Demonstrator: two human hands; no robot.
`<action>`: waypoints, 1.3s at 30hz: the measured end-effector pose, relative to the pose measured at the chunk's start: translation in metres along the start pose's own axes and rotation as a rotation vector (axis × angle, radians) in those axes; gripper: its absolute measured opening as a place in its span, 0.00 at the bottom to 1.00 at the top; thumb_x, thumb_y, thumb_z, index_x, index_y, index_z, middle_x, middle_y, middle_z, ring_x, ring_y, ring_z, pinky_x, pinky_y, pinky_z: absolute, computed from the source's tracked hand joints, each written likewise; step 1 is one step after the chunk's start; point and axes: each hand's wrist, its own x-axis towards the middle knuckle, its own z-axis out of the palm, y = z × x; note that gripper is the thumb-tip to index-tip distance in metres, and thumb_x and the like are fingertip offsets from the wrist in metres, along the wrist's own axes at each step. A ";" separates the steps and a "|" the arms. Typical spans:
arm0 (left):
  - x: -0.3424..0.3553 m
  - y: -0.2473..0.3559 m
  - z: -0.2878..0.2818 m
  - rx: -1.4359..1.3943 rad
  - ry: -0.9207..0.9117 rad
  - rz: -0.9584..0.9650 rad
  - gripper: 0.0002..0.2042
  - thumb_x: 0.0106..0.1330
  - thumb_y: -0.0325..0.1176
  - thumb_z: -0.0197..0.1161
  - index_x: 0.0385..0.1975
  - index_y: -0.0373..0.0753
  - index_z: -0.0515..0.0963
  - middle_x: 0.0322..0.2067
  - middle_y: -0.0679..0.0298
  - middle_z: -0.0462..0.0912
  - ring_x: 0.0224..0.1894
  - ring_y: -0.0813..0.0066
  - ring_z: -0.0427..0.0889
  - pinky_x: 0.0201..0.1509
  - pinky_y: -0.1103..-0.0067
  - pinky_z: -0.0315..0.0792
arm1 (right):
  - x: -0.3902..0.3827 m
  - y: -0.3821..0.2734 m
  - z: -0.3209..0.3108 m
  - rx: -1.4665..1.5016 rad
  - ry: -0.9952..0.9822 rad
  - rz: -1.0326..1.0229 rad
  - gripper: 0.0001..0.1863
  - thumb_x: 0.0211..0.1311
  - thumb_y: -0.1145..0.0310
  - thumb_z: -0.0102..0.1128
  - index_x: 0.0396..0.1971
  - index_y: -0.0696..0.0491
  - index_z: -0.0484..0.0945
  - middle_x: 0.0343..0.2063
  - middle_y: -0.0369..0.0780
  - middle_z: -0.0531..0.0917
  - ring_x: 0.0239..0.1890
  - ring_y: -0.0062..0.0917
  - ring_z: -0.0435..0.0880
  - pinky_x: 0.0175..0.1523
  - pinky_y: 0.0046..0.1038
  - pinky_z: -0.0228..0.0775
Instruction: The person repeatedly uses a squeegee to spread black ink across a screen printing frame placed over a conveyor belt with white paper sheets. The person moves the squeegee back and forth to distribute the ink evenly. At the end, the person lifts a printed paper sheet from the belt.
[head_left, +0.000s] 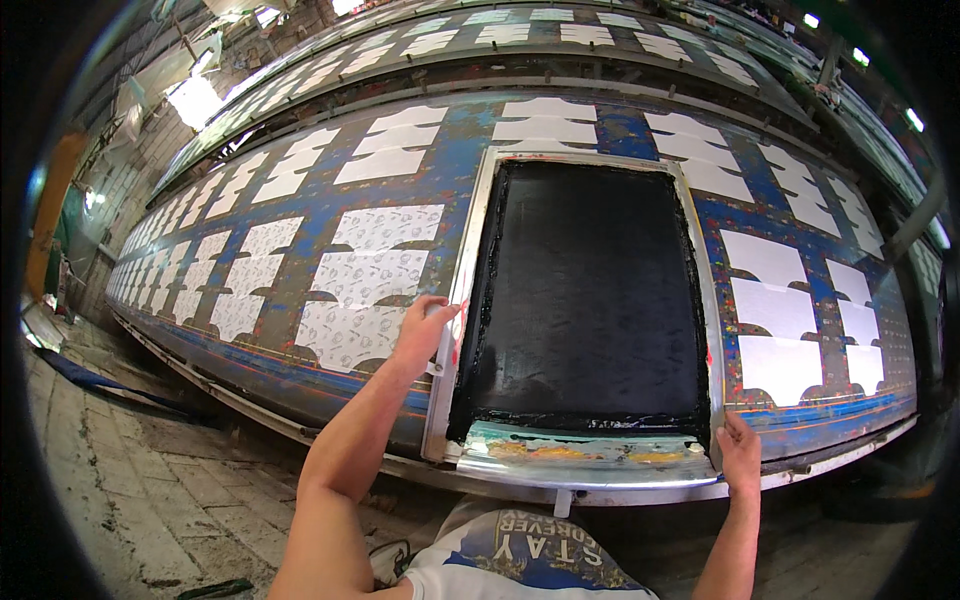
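Note:
A large printing screen (590, 300) with a metal frame and a black inked mesh lies on the long blue table (460, 150). My left hand (425, 330) grips the frame's left rail about halfway up. My right hand (740, 450) holds the frame's near right corner. White cut fabric pieces (375, 270) lie in rows on the table; those to the left of the screen carry a faint printed pattern, those to the right (775, 310) are plain.
The table runs far off to the left and right, with a second long table (560, 40) of white pieces behind it. A brick floor (150, 480) lies below the near table edge. Bright light comes in at the upper left.

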 end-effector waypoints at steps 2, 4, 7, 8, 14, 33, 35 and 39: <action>0.002 -0.005 0.000 0.074 0.013 0.055 0.22 0.73 0.41 0.76 0.60 0.35 0.83 0.44 0.58 0.86 0.44 0.69 0.83 0.48 0.71 0.76 | -0.011 -0.023 0.006 -0.296 0.064 -0.190 0.26 0.73 0.75 0.69 0.69 0.61 0.83 0.62 0.53 0.88 0.64 0.39 0.87 0.74 0.39 0.74; 0.004 -0.008 0.001 0.188 0.027 0.148 0.20 0.74 0.40 0.74 0.60 0.39 0.82 0.35 0.65 0.83 0.30 0.74 0.80 0.31 0.77 0.72 | -0.034 -0.050 0.025 -0.656 0.213 -0.509 0.27 0.70 0.73 0.73 0.68 0.58 0.84 0.64 0.56 0.86 0.68 0.48 0.84 0.77 0.45 0.72; 0.010 -0.006 -0.013 0.333 -0.057 0.133 0.20 0.72 0.35 0.75 0.59 0.34 0.82 0.45 0.53 0.88 0.44 0.64 0.87 0.48 0.67 0.81 | -0.076 -0.090 0.040 -0.444 -0.278 -0.672 0.32 0.59 0.70 0.82 0.66 0.49 0.87 0.67 0.51 0.85 0.71 0.50 0.81 0.79 0.50 0.71; 0.015 -0.004 -0.017 0.366 -0.102 0.101 0.21 0.71 0.34 0.75 0.59 0.32 0.82 0.48 0.50 0.89 0.50 0.61 0.88 0.54 0.64 0.82 | -0.084 -0.098 0.050 -0.453 -0.451 -0.753 0.35 0.56 0.68 0.85 0.67 0.47 0.86 0.67 0.49 0.85 0.71 0.48 0.81 0.78 0.51 0.72; 0.039 -0.012 -0.023 0.301 -0.123 0.316 0.25 0.68 0.27 0.75 0.65 0.31 0.83 0.49 0.50 0.90 0.47 0.62 0.91 0.55 0.66 0.85 | -0.108 -0.105 0.105 -0.848 -0.363 -0.966 0.28 0.64 0.74 0.68 0.66 0.52 0.83 0.59 0.46 0.87 0.64 0.43 0.86 0.69 0.47 0.77; 0.049 -0.022 -0.020 0.249 -0.328 0.188 0.33 0.71 0.20 0.70 0.78 0.29 0.72 0.46 0.52 0.90 0.39 0.69 0.90 0.42 0.71 0.84 | -0.065 -0.142 0.151 -0.912 -0.299 -0.809 0.19 0.60 0.74 0.69 0.52 0.44 0.88 0.44 0.41 0.90 0.51 0.42 0.92 0.55 0.48 0.85; 0.054 -0.029 -0.020 0.297 -0.319 0.181 0.33 0.71 0.20 0.71 0.78 0.29 0.73 0.49 0.51 0.90 0.42 0.68 0.90 0.46 0.70 0.85 | -0.063 -0.138 0.159 -0.918 -0.249 -0.830 0.21 0.60 0.74 0.70 0.53 0.44 0.88 0.44 0.40 0.89 0.51 0.42 0.92 0.55 0.47 0.84; 0.057 -0.034 -0.018 0.303 -0.257 0.236 0.33 0.69 0.20 0.72 0.76 0.29 0.75 0.60 0.48 0.87 0.55 0.59 0.88 0.63 0.67 0.81 | -0.073 -0.124 0.163 -0.922 -0.222 -0.914 0.29 0.53 0.71 0.76 0.59 0.45 0.87 0.48 0.39 0.87 0.53 0.38 0.89 0.59 0.43 0.81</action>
